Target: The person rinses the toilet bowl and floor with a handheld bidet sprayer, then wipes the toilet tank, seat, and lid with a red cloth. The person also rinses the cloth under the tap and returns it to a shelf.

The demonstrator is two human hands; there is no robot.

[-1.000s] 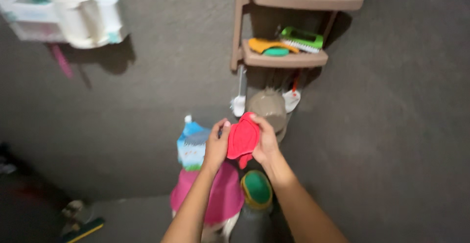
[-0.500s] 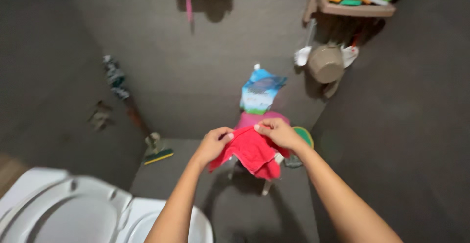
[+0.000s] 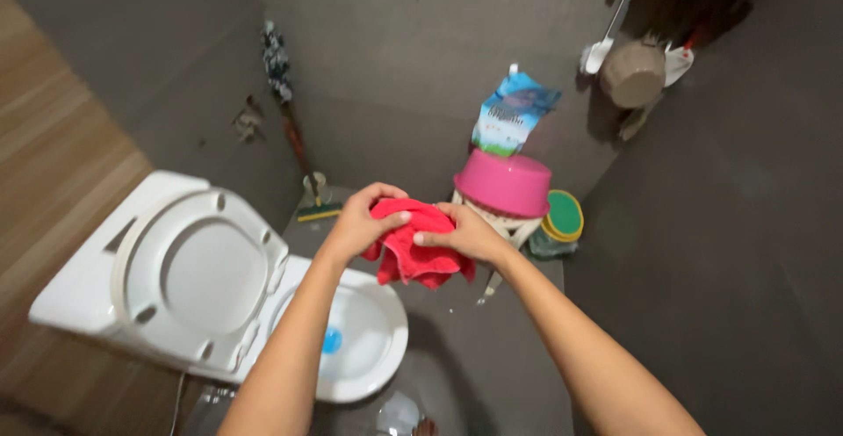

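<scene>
Both hands hold a bunched red cloth (image 3: 413,247) in front of me, above the floor beside a toilet. My left hand (image 3: 360,221) grips its left upper edge, thumb on top. My right hand (image 3: 465,234) pinches the right side, fingers pressed into the folds. A loose corner of the cloth hangs down below my hands. The white toilet (image 3: 356,331) stands at the lower left with its seat and lid (image 3: 198,273) raised, and blue water shows in the bowl.
An upturned pink basin (image 3: 505,181) rests on a white stool, a blue refill pouch (image 3: 511,115) behind it. A green-lidded container (image 3: 562,216) sits on the floor. A brown pot (image 3: 632,74) and brushes hang under a corner shelf. A broom (image 3: 290,120) leans on the wall.
The view has swung down and left, bringing the toilet fully into sight. My hands have gathered the spread red cloth into a tighter bundle.
</scene>
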